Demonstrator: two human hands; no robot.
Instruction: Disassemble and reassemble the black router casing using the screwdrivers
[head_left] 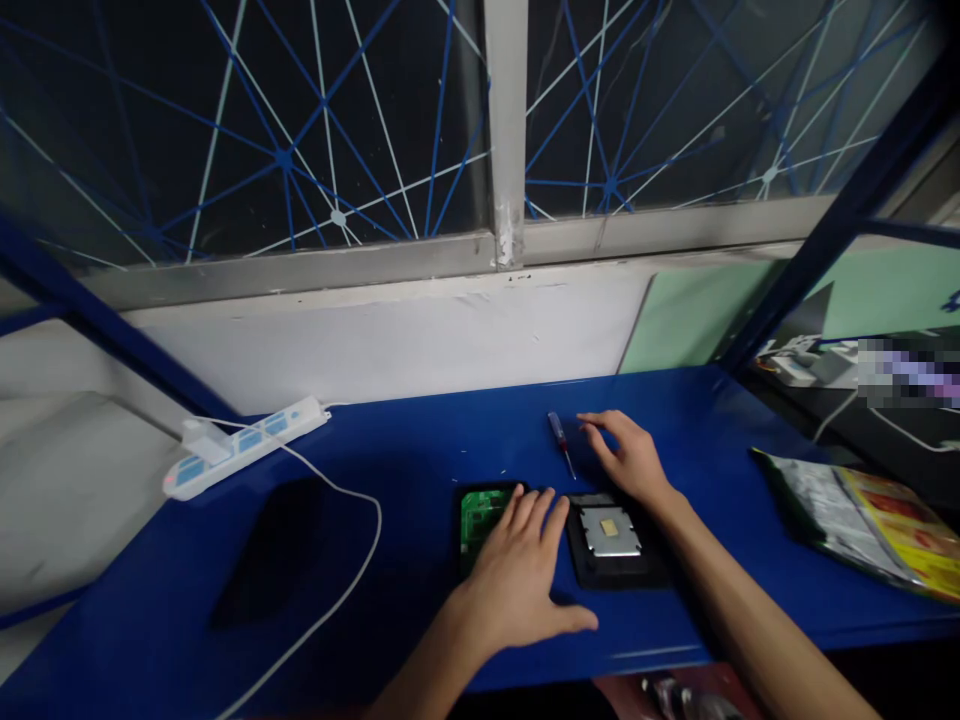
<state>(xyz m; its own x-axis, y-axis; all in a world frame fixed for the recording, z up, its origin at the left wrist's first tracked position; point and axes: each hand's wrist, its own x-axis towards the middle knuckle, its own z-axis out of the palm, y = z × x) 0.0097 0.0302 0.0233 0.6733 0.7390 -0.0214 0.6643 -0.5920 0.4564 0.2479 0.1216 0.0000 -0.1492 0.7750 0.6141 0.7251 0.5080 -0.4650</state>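
Just left of the empty, half-open right hand [630, 455] lay a screwdriver [561, 442], probably light, stiff, best gripped by its handle [555, 427]; the wide-open, empty left hand [517, 580] partly hid a circuit board [477, 515].

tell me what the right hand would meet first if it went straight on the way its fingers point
Likely the screwdriver: the right hand points toward its handle across a narrow strip of blue table. Height is unclear, so it might pass just above.
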